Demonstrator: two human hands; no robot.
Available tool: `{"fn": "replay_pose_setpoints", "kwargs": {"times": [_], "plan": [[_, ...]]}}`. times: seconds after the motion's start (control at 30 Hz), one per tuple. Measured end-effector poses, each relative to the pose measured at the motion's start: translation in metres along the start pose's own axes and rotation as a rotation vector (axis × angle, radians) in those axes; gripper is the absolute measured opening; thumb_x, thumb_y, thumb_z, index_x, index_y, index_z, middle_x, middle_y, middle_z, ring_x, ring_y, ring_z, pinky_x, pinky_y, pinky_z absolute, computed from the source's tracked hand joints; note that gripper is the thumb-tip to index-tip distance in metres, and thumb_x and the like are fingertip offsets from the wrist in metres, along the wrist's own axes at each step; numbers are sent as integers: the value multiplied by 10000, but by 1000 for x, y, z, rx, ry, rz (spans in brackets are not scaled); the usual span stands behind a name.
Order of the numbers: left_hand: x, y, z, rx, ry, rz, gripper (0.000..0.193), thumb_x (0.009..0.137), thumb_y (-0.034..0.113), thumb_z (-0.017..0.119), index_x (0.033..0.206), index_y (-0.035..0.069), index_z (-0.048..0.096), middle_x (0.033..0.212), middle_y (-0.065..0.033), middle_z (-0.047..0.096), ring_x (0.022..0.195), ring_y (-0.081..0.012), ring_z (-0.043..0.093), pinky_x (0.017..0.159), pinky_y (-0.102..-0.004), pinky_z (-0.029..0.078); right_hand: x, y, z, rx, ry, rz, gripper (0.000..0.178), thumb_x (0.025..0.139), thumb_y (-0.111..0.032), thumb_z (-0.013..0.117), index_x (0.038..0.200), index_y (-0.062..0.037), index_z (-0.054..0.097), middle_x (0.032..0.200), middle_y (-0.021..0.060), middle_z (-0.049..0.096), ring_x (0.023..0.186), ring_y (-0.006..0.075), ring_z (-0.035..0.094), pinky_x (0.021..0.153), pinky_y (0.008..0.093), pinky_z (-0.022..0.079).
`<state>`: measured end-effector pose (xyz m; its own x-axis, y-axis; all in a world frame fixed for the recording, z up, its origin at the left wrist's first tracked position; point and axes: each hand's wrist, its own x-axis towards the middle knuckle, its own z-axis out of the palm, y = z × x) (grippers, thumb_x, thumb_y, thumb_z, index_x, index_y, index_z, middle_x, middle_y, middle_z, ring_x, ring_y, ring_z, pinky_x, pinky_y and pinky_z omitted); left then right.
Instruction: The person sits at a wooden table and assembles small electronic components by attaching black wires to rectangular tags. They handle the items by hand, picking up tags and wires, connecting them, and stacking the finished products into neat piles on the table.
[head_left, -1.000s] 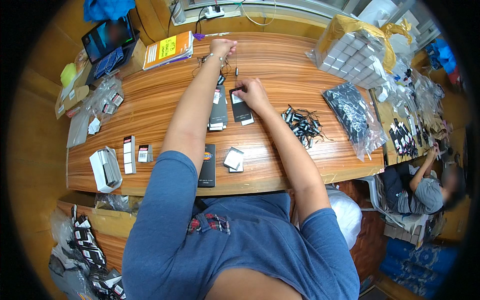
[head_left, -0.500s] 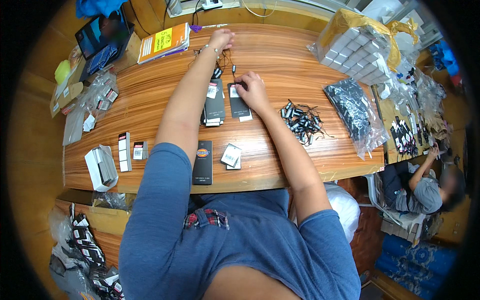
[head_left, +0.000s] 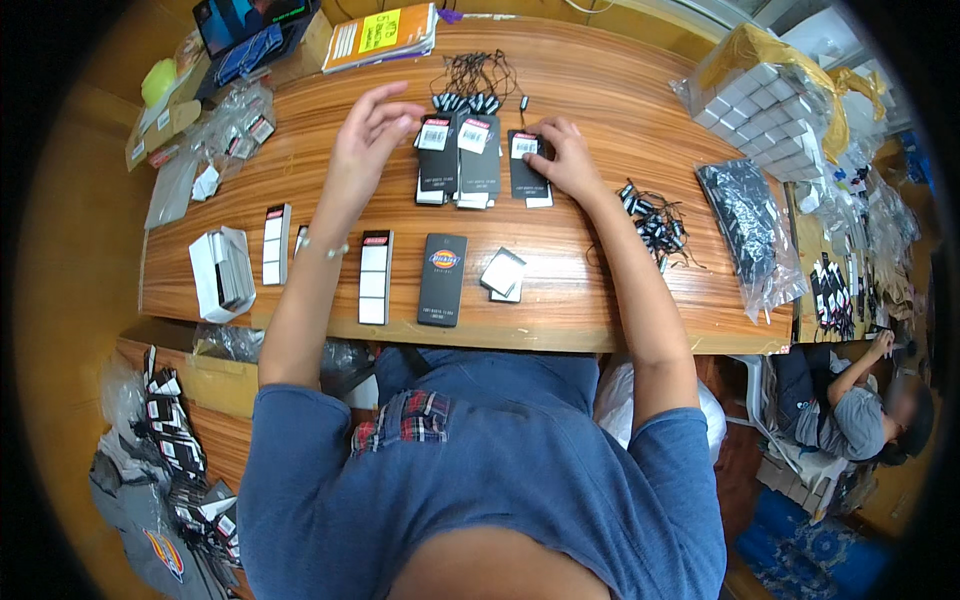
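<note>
My left hand [head_left: 375, 140] hovers just left of two overlapping stacks of black hang tags [head_left: 480, 165], its fingers apart with nothing in them. Black cords [head_left: 478, 75] fan out beyond the stacks, with small black-and-white string seals near the tags. My right hand [head_left: 567, 160] grips the right edge of a separate hang tag [head_left: 526, 182], which bears a white barcode sticker and has a string seal [head_left: 523, 103] at its top. A loose pile of corded string seals [head_left: 655, 225] lies to the right of my right forearm.
Along the near edge are a white label strip [head_left: 375, 285], a stack of black cards [head_left: 442, 290], small white stickers [head_left: 503, 272] and a white box of cards [head_left: 222, 275]. A plastic bag [head_left: 750, 230] and white boxes [head_left: 750, 110] stand right. A seated person [head_left: 855, 410] works at far right.
My left hand has drawn back from the far cords to the left of the stacks. My right hand stays at the separate tag. The whole view has shifted.
</note>
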<state>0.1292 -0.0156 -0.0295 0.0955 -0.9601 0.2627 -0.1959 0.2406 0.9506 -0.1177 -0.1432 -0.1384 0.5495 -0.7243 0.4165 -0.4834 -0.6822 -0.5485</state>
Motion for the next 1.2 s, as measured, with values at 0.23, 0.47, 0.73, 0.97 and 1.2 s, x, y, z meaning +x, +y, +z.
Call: {"fn": "replay_pose_setpoints", "kwargs": {"times": [0.23, 0.47, 0.73, 0.97, 1.2], "plan": [[-78, 2, -11, 438, -223, -68, 280, 782, 163, 632, 1032, 47, 588, 1043, -55, 585, 981, -182, 528, 855, -305, 410, -16, -53, -24, 140, 85, 75, 260, 748, -211, 647, 927, -24, 613, 920, 150, 555, 894, 291, 523, 777, 351, 430], [-88, -12, 13, 835, -413, 100, 583, 559, 349, 760, 1048, 71, 605, 1105, -46, 524, 1051, -248, 412, 941, -373, 298, -94, -138, -43, -32, -241, 171, 335, 647, -244, 738, 834, -12, 586, 793, 103, 565, 772, 251, 536, 686, 333, 445], [-95, -17, 14, 844, -378, 109, 564, 536, 366, 765, 1011, 104, 613, 1048, -30, 523, 1032, -245, 417, 915, -381, 296, -110, -126, -26, 160, -156, 289, 299, 624, -102, 734, 872, -32, 584, 752, 70, 543, 735, 220, 518, 644, 325, 428], [-99, -15, 14, 897, -248, 66, 548, 536, 340, 771, 997, 106, 590, 1080, -34, 501, 1032, -248, 410, 922, -391, 292, -112, -128, -20, 685, -191, 609, 216, 709, 13, 674, 893, -11, 562, 700, -13, 554, 584, 44, 423, 551, 188, 375], [-93, -7, 15, 467, -214, -203, 463, 646, 132, 741, 1062, 68, 547, 948, -39, 571, 890, -167, 518, 794, -288, 415, -112, -143, -31, 810, -102, 555, 197, 752, -2, 647, 933, -15, 571, 730, -9, 581, 639, 32, 494, 578, 171, 396]]}}
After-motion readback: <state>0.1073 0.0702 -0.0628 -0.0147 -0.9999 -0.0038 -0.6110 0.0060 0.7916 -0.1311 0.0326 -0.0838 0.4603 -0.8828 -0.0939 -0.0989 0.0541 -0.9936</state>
